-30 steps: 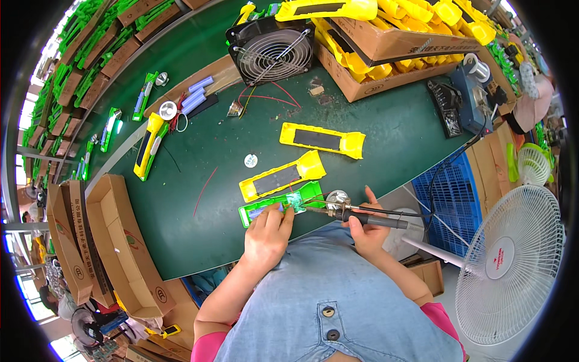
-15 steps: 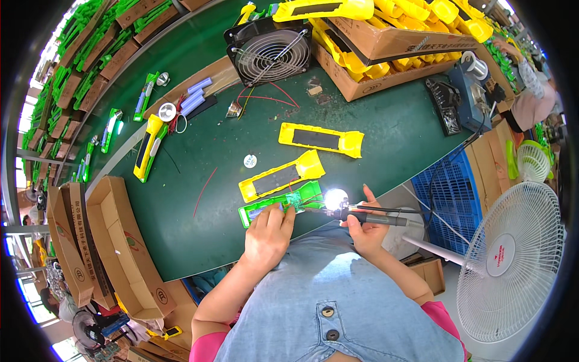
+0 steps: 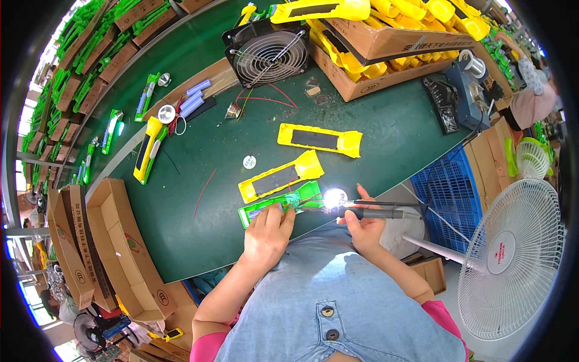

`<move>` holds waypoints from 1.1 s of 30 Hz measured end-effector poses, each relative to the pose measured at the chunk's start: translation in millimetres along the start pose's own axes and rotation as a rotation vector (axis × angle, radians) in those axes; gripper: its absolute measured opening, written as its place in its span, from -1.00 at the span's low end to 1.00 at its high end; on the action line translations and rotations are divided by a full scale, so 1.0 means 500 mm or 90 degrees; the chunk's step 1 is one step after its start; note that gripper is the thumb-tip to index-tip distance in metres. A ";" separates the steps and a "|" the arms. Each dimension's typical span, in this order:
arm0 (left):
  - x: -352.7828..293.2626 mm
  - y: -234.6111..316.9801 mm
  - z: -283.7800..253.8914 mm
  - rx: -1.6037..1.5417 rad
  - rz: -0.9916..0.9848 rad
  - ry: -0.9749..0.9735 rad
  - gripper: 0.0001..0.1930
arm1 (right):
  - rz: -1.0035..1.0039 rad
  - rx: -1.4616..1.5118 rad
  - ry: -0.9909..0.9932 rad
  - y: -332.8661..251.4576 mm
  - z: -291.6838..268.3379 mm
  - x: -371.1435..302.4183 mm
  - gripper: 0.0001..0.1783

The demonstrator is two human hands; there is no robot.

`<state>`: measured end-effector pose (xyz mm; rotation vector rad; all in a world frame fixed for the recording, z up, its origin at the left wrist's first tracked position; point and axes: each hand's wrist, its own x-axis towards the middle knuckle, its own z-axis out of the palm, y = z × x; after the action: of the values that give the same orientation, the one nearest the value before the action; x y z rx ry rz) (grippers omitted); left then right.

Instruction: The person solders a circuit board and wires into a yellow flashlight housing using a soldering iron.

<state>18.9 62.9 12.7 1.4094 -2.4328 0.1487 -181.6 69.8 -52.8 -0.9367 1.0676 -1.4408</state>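
My left hand (image 3: 269, 236) is closed on the lower edge of a green flashlight half-shell (image 3: 304, 193) with wires inside it. My fingertips cover part of the shell. Thin wires run from it toward a brightly lit lamp head (image 3: 334, 198). In my right hand (image 3: 365, 231) is a soldering iron (image 3: 381, 213), its handle pointing right. The glare hides the iron's tip and what it touches. Just beyond the green shell lies a yellow half-shell (image 3: 282, 177) with a dark panel, and farther off a second yellow half-shell (image 3: 319, 139).
A metal-grilled fan (image 3: 269, 55) stands at the back, beside cartons of yellow shells (image 3: 386, 42). Solder wire on a spool (image 3: 474, 65) sits at the back right, above a blue soldering station (image 3: 467, 96). Blue battery cells (image 3: 194, 99) lie back left. A white fan (image 3: 506, 256) stands right.
The soldering iron has drawn back slightly to the right and its handle lies more level. My left hand and the green shell stay in place.
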 end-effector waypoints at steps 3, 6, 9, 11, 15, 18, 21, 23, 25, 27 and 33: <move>0.001 -0.001 0.002 -0.007 0.003 0.006 -0.77 | -0.012 0.024 -0.009 0.001 -0.002 0.001 -0.75; 0.002 0.000 0.001 -0.008 -0.009 -0.007 -0.78 | 0.020 0.032 -0.021 -0.003 -0.005 0.007 -0.76; 0.003 -0.001 0.004 -0.010 -0.003 0.005 -0.78 | -0.018 0.030 -0.018 -0.004 -0.015 0.018 -0.75; 0.004 0.000 0.007 -0.007 -0.005 0.004 -0.78 | -0.077 -0.008 0.001 -0.014 -0.014 0.030 -0.73; 0.006 0.006 0.003 -0.004 -0.021 -0.016 -0.78 | -0.157 0.007 0.032 -0.032 -0.014 0.062 -0.74; 0.006 0.010 -0.006 -0.016 -0.056 -0.035 -0.74 | -0.222 -0.111 -0.093 -0.043 -0.042 0.105 -0.71; 0.021 -0.013 -0.007 -0.031 -0.177 0.037 -0.67 | -0.293 -0.302 -0.122 -0.061 -0.048 0.163 -0.65; 0.040 -0.067 0.005 -0.006 -0.268 0.014 -0.63 | -0.442 -0.507 -0.177 -0.056 -0.046 0.211 -0.50; 0.024 -0.126 0.033 0.027 -0.310 0.018 -0.64 | -0.458 -0.550 -0.205 -0.049 -0.026 0.235 -0.45; 0.012 -0.161 0.051 -0.011 -0.314 -0.067 -0.64 | -0.465 -0.612 -0.240 -0.037 -0.019 0.260 -0.34; -0.075 -0.077 0.026 -0.047 -0.265 0.239 -0.67 | -0.420 -0.582 -0.186 -0.016 -0.015 0.258 -0.34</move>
<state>66.5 70.9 -14.7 1.6484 -1.7913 0.2002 -207.5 -56.8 -47.3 -2.2425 1.2626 -1.2162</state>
